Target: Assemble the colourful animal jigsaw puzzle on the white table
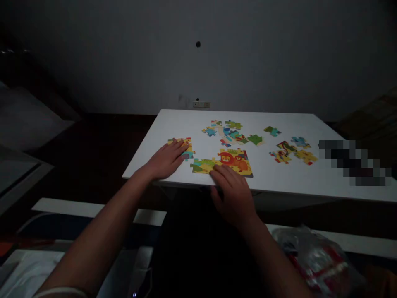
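L hand (pixel 167 159) lies flat, fingers together, on a small joined puzzle bit (pixel 185 147) at the white table (pixel 279 178) near edge, R hand (pixel 232 188) w/ fingers loosely spread on the lion section (pixel 232 161) at its 3 o'clock; thin, light card, prob flexes at joints, so slide flat, press from edges.

Bare table (pixel 173 124) left and near right — loose pieces (pixel 235 132) crowd middle; blurred patch (pixel 353 159) possibly obstacle.
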`<state>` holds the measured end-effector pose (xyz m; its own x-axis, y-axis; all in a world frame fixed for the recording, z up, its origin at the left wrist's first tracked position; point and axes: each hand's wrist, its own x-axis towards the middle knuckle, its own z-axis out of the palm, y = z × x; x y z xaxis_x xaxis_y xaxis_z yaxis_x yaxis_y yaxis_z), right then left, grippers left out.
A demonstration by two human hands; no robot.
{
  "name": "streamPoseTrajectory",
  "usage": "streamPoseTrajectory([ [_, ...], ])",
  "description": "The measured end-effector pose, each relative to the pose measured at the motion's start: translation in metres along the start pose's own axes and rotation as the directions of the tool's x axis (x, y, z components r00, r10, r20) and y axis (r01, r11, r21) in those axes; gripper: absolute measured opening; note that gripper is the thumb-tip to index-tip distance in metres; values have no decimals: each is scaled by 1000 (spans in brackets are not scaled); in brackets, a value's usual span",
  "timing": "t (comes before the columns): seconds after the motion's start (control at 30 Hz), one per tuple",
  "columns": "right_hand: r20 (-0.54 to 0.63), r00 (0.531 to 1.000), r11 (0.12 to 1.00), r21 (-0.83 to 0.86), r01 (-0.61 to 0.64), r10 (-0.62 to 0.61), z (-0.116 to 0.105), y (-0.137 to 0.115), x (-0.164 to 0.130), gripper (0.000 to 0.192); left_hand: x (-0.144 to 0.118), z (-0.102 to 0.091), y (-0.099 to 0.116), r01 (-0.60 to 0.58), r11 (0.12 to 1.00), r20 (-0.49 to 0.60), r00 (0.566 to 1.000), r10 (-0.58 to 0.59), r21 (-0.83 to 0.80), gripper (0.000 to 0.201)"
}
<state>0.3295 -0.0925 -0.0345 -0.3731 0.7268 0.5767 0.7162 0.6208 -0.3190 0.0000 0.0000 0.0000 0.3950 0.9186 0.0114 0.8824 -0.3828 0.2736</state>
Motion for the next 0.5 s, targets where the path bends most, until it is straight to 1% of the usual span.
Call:
streamPoseTrajectory([
  [0.07,29,1000,998,-54,-9,11,8,3,-4,47,-17,-1,0,18,1000,8,1000,-18,-3,81],
  [0.2,49,999,995,-95,9,-5,13,9,-14,54,-41,1,5,24,1000,1,1000,-24,-17,77],
  [0.3,50,999,996,-93,-9,14,15,12,-18,60,-49,2,11,19,1000,-15,1000,-19,-17,74],
  [0.5,61,998,997,-76,-25,30,16,12,-19,58,-53,5,18,26,1000,-47,999,-26,-9,68],
])
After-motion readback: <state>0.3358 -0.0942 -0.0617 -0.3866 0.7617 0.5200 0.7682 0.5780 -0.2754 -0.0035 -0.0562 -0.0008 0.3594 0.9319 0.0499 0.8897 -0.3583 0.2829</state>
